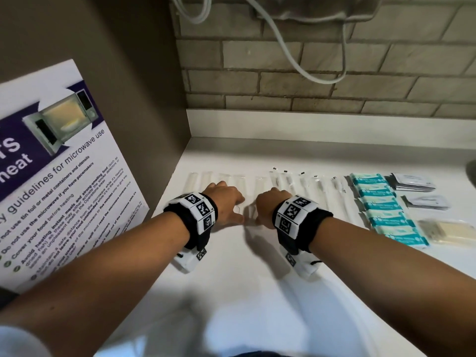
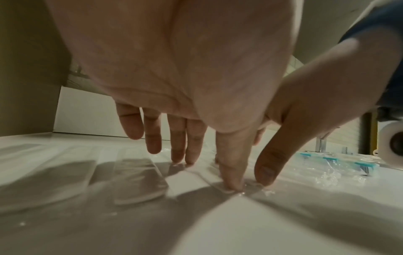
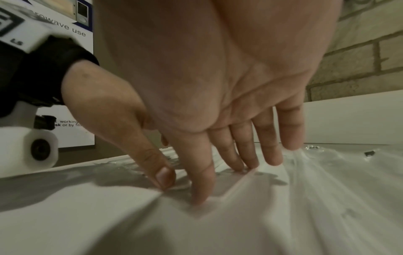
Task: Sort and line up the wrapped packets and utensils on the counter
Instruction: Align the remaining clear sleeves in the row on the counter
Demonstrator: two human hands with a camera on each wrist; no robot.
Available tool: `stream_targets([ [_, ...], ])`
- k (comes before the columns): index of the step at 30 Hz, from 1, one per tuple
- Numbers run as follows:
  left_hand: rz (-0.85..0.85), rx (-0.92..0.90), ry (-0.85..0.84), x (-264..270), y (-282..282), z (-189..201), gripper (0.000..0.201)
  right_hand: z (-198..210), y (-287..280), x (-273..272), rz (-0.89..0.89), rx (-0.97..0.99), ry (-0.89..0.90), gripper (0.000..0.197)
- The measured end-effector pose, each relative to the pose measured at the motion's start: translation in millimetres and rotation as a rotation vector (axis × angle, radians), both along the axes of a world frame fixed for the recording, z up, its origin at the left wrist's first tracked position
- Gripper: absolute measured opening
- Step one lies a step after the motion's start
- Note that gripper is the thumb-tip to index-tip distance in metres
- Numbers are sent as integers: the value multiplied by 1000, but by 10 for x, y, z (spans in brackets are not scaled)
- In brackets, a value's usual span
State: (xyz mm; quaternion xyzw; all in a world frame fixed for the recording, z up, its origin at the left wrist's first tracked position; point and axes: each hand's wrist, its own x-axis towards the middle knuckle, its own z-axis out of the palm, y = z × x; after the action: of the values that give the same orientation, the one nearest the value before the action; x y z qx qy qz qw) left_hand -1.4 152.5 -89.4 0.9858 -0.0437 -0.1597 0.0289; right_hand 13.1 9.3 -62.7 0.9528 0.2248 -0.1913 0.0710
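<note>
Fingertips of left hand (image 1: 226,202) and right hand (image 1: 270,206) are pressed flat, uncurled, on one clear packet (image 1: 248,215). Its long axis runs away from the body, between both hands, equally near on the table (image 1: 257,292).

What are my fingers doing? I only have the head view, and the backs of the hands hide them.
Observer: Left wrist view: the left hand has straight fingers, tips down on a clear wrapper.
Operator: And the right?
Observer: Right wrist view: the right hand is straight-fingered too, tips down among wrappers on the counter.
Operator: Anything gripped?
Observer: Neither hand curls round anything; both thumbs touch down side by side.
</note>
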Motion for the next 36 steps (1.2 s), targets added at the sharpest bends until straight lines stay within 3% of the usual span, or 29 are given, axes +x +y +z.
stream_targets([
  [7,27,11,23,12,75,-63,74,10,-61,-93,-17,33,-31,35],
  [19,-65,34,-12,4,13,-8,65,159,-105,-196,-16,61,15,40],
  [31,30,-28,7,23,20,-105,74,167,-103,-206,-12,51,39,45],
  [36,9,-34,0,24,19,-79,69,106,-108,-158,23,21,15,36],
])
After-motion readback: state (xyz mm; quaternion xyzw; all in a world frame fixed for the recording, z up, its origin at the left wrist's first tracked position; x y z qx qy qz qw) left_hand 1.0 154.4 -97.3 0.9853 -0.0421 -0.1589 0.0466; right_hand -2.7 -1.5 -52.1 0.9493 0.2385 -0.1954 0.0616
